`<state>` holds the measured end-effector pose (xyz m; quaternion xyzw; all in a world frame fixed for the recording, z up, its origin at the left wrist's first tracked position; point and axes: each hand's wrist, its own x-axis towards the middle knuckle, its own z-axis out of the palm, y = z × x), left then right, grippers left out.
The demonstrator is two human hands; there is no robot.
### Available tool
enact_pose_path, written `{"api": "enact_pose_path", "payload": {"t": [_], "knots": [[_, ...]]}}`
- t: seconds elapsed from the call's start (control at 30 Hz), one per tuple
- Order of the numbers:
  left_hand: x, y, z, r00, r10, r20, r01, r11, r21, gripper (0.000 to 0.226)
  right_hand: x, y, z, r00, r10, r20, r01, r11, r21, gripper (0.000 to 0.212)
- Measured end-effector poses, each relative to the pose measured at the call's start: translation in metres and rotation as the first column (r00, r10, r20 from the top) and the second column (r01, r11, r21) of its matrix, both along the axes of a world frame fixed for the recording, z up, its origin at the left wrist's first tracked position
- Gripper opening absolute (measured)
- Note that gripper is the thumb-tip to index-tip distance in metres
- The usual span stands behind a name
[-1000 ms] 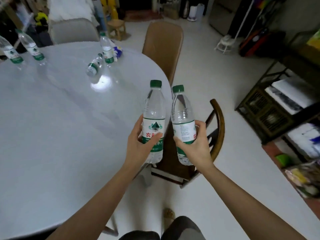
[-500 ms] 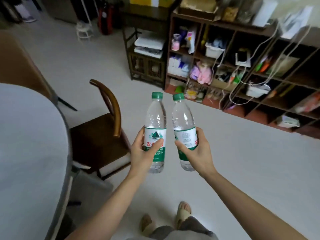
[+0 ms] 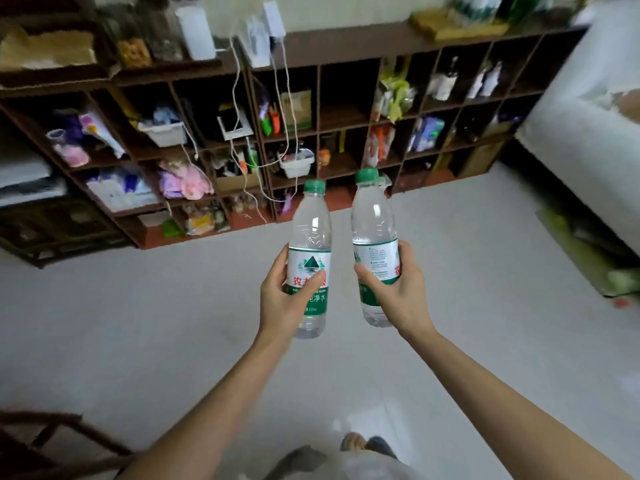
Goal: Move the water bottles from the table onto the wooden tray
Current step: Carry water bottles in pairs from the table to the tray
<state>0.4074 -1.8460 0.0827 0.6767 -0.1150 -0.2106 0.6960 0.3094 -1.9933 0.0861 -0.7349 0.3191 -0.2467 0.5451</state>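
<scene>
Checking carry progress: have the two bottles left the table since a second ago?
Yes. Both bottles now hang over bare floor facing the shelving; no table in view.

Two clear water bottles, green caps, green-and-white labels, upright, side by side but apart, held above pale floor; left bottle (image 3: 310,251) gripped at label by left hand (image 3: 282,299), right bottle (image 3: 374,237) by right hand (image 3: 398,292)

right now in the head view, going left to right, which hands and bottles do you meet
left hand → left bottle → right bottle → right hand
</scene>
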Motion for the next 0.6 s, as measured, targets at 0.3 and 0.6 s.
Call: {"api": "enact_pose_path", "payload": {"t": [0.3, 0.6], "knots": [[0.091, -0.203, 0.006, 0.983, -0.181, 0.031, 0.182, 0.982, -0.043, 0.053, 0.068, -0.186, 0.003, 0.985, -0.173, -0.012, 0.172, 0.984, -0.051, 0.052], [0.232, -0.410, 0.030, 0.917, -0.382, 0.114, 0.388, 0.921, -0.042, 0.055, 0.187, -0.352, 0.028, 0.936, -0.348, 0.052, 0.350, 0.935, -0.053, 0.051]]}}
